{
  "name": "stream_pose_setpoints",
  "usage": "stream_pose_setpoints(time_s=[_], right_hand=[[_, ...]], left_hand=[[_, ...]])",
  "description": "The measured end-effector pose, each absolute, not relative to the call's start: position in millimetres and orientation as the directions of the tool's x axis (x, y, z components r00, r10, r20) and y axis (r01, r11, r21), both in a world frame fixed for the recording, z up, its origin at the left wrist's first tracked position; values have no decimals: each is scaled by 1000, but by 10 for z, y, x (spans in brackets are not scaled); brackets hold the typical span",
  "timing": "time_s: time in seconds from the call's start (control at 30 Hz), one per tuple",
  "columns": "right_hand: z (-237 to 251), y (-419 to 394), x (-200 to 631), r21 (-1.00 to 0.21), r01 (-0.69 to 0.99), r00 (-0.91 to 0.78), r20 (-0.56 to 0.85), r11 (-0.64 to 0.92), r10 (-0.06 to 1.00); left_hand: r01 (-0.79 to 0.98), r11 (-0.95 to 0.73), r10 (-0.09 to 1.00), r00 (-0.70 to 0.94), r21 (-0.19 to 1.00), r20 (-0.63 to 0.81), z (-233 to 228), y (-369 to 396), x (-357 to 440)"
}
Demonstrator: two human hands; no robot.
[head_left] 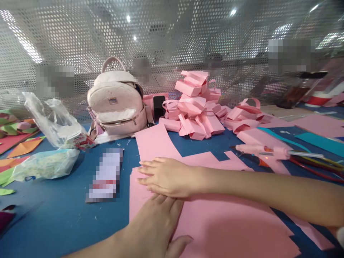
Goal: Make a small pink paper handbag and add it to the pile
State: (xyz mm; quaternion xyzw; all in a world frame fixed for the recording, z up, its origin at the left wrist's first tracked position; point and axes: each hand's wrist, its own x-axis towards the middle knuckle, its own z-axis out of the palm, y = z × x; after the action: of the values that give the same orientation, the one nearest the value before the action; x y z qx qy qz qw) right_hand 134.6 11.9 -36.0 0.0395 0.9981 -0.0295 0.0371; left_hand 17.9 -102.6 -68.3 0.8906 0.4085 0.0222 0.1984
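Note:
Large pink paper sheets (228, 222) lie stacked on the blue table before me. My right hand (166, 175) reaches in from the right and rests flat on the upper left of the stack, fingers stretched out to the left. Just below it, my left hand (158, 222) also lies on the paper, thumb spread to the right. Its fingertips are partly hidden under my right hand. Neither hand grasps anything. Another pink sheet (158, 143) juts out beyond the stack, toward the back.
Behind stand a pale pink backpack (118, 102), a black phone (159, 106) and a heap of folded pink paper baskets (196, 107). A hot glue gun (263, 152) lies at right. A blurred-out phone-like item (106, 175), a tissue pack (48, 165) and a plastic bag (51, 120) lie left.

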Motion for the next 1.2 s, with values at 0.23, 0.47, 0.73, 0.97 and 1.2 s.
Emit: stream_pose_setpoints(time_s=[0.23, 0.47, 0.73, 0.97, 1.2], right_hand=[[-456, 21, 1825, -38, 229, -973, 26, 973, 231], [-464, 36, 2584, 121, 418, -906, 130, 901, 403], [-728, 7, 3087, 413, 544, -838, 232, 730, 493], [-867, -38, 3147, 399, 660, -750, 293, 637, 593], [-870, -66, 3151, 406, 723, -686, 328, 558, 650]], left_hand=[[698, -612, 725, 683, 372, -89, -640, -1006, 195], [706, -645, 697, 701, 295, -154, -678, -988, 182], [652, -727, 672, 740, 215, 28, -871, -985, 151], [644, -739, 663, 748, 199, 41, -905, -965, 139], [647, -739, 663, 748, 186, 33, -907, -955, 145]])
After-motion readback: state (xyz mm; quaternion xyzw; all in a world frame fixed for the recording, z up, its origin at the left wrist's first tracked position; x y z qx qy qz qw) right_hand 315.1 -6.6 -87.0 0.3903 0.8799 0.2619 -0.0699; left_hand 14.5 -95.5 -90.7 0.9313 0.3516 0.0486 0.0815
